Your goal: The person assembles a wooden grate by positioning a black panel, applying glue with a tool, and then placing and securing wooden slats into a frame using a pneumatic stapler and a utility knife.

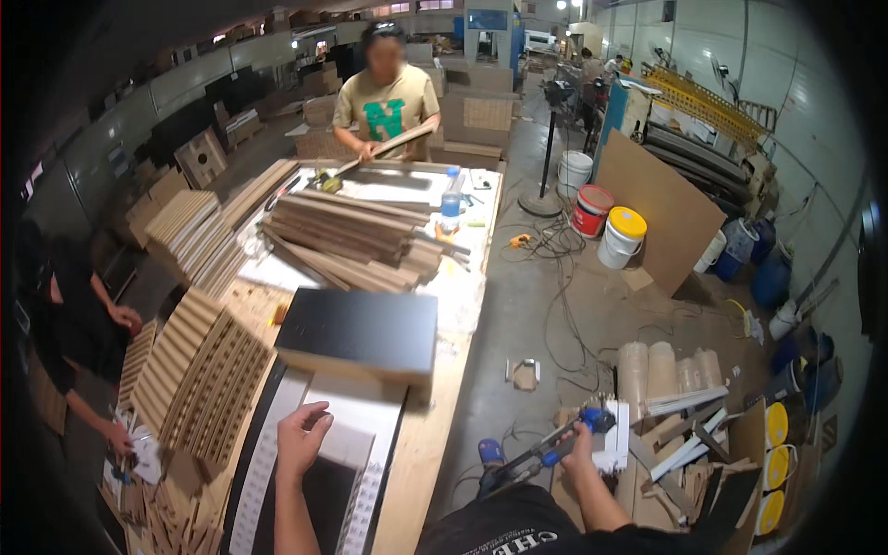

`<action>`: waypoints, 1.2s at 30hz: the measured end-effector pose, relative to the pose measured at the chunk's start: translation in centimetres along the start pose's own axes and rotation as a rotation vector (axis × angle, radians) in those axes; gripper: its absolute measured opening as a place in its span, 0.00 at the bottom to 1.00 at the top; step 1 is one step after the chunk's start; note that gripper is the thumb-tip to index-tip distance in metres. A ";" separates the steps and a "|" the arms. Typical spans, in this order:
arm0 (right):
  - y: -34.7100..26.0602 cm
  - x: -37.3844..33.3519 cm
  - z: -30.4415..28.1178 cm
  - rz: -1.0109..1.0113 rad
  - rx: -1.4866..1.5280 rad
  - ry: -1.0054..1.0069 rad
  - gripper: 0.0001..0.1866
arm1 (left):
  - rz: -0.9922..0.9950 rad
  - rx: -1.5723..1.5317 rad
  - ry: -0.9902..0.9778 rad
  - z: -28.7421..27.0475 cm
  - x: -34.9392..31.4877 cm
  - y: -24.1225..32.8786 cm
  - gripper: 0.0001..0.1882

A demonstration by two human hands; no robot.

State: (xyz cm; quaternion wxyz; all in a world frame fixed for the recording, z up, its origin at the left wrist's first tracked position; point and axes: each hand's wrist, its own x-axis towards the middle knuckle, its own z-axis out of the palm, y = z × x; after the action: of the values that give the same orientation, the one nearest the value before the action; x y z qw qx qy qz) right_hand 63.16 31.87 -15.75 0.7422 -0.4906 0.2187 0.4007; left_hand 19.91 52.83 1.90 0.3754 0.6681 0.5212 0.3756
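Observation:
My left hand [303,441] is over the workbench with its fingers bent and the thumb apart, and nothing shows in it. Under and beside it lies a flat panel [344,444] with white and black areas. Just beyond the hand stands a box-like piece with a smooth black top [359,319] and a light brown side. Off the bench's right side, my right hand [577,450] grips a long blue and black hand tool [532,462]. Its exact kind I cannot make out.
A co-worker [384,102] across the bench holds a long strip. Brown strips [342,227] and a bottle [450,199] lie between us. Another person stands left, by stacked slatted pieces [199,375]. On the right floor are cables, buckets [622,236] and wood scraps [689,453].

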 end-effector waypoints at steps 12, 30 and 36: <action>-6.2 12.1 3.0 0.203 0.083 0.119 0.06 | -0.030 -0.069 0.256 3.6 19.4 6.4 0.12; -6.1 14.3 17.8 0.054 -0.482 0.144 0.12 | -0.525 0.478 0.244 -5.5 31.8 -15.8 0.09; -6.3 16.1 18.4 0.029 -0.584 0.129 0.11 | -0.461 0.635 0.109 -4.9 33.8 -17.1 0.09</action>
State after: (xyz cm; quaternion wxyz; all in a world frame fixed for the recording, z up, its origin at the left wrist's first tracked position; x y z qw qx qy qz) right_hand 76.32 53.33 -16.05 0.5484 -0.7047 0.1478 0.4253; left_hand 14.38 89.40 -7.47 0.1964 0.5955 0.7669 0.1365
